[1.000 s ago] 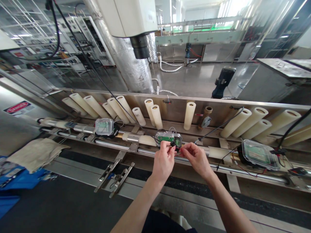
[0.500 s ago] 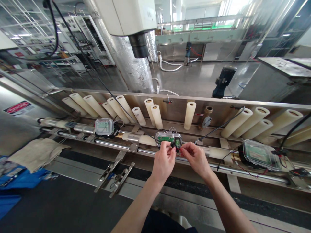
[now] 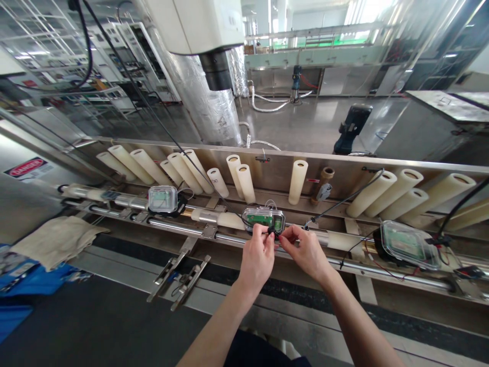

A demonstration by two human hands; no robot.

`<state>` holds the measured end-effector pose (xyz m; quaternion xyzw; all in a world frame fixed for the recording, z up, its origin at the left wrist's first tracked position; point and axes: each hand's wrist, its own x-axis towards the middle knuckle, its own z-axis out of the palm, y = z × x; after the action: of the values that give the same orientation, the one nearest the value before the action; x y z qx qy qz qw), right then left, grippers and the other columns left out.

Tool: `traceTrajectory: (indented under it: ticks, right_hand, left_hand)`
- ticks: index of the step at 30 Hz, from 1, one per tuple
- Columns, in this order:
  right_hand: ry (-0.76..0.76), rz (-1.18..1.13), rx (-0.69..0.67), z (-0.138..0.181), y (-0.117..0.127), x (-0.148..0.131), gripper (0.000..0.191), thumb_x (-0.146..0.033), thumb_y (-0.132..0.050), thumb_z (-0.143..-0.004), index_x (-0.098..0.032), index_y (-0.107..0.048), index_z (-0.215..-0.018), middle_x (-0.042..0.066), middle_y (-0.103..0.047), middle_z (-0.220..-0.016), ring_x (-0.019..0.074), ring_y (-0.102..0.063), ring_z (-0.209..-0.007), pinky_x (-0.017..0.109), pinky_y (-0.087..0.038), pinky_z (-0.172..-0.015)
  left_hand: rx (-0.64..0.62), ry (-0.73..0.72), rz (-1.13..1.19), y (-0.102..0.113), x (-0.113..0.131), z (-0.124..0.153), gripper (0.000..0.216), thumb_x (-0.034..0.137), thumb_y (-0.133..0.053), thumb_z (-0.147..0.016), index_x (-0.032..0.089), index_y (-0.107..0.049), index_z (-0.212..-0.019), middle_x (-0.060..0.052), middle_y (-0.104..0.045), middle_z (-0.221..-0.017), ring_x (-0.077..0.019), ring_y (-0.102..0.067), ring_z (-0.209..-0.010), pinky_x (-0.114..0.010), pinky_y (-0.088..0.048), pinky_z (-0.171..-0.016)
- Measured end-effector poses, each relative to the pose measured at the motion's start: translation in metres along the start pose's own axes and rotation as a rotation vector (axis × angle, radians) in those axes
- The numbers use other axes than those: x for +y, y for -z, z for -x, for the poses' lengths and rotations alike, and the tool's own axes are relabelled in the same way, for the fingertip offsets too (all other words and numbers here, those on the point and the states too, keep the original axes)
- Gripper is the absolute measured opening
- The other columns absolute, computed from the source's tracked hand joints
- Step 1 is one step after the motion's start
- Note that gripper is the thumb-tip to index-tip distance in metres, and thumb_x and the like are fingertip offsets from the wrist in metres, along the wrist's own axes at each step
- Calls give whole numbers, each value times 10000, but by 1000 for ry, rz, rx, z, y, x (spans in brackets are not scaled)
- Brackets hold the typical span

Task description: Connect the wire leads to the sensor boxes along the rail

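My left hand and my right hand meet at the middle of a steel machine rail. Both pinch a small black connector with fingertips pressed together. Just behind the fingers sits a clear plastic box holding a green circuit board, mounted on the rail. A thin black cable runs from the connector area up to the right.
Two more clear boxes with boards sit on the rail, one to the left and one to the right. Several cream rollers lean against the steel back wall. A beige cloth lies at the left. Metal brackets hang below the rail.
Both hands have shifted slightly up and left toward the middle box, staying pinched on the black connector. Nothing else has moved.
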<state>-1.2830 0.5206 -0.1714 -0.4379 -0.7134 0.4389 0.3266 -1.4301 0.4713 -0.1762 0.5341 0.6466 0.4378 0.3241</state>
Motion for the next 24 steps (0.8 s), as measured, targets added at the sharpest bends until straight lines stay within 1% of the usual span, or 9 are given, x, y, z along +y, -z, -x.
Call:
traceTrajectory:
  ticks: [4,9,13,19,24]
  right_hand:
    - [-3,14,15,-1,-1,1,145,-325,-572,-862,-217,-609,-773,3,-685,-693,136,-610,-622,253,-478,-617]
    - [-5,20,20,-2,-2,2,143,-320,-571,-846,-220,-591,-746,4,-680,-674,136,-605,-609,249,-469,-597]
    - [-8,37,15,-3,-2,0,141,-309,-571,-838,-217,-598,-734,1,-682,-667,132,-598,-595,248,-447,-589]
    - [-6,51,3,-4,-2,-1,144,-295,-565,-835,-218,-594,-717,-10,-658,-650,127,-571,-584,253,-415,-579]
    - [4,38,4,-4,-2,1,162,-319,-564,-850,-221,-587,-724,-5,-666,-675,131,-576,-606,256,-442,-603]
  left_hand:
    - [19,-29,-130,-1,0,2,180,363,-377,-998,198,-440,-1036,-120,-683,-945,-282,-705,-886,-330,-552,-664]
    - [12,-63,-225,-2,4,5,157,324,-350,-1010,196,-440,-1027,-99,-667,-881,-263,-702,-804,-308,-523,-631]
    - [6,-71,-303,-2,5,6,177,315,-322,-1010,186,-441,-1025,-104,-665,-870,-277,-701,-802,-328,-501,-640]
    - [-9,-49,-308,-4,1,5,251,354,-282,-1009,169,-447,-1053,-127,-668,-883,-307,-697,-827,-367,-488,-661]
    - [2,-57,-349,-4,2,6,210,320,-304,-1016,176,-451,-1059,-100,-660,-857,-292,-691,-790,-357,-466,-655]
